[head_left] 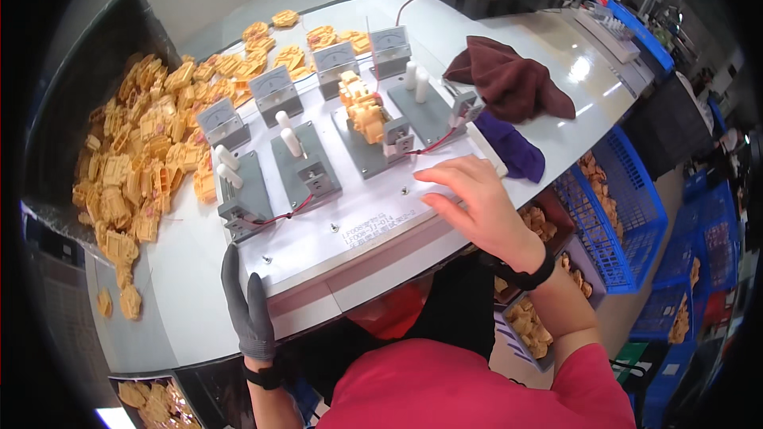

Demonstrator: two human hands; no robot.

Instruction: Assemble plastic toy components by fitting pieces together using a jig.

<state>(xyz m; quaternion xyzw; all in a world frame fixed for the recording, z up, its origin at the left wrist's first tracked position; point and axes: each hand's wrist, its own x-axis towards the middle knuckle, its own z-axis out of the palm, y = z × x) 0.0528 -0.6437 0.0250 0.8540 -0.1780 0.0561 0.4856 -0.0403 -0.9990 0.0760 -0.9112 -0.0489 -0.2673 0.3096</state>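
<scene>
"Where's the yellow part [364, 111] now?"

"On a grey stand [367, 160], just beyond the right hand [477, 202], and that hand's empty, fingers apart! Gloved left hand [251, 316]'s open too, beside the board [302, 257]'s near corner; can't tell whether it's touching."

"How would it handle?"

"Light, stiff, probably brittle-edged: take the sides. A clamp [397, 138] crowds its near end; bare board lies left of the right hand."

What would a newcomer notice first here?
Probably the heap of yellow parts spilling from the black bin at left. Next, the white board at centre, four meters lining its far side. Then, at its near side, a gloved left hand and bare right hand.
</scene>
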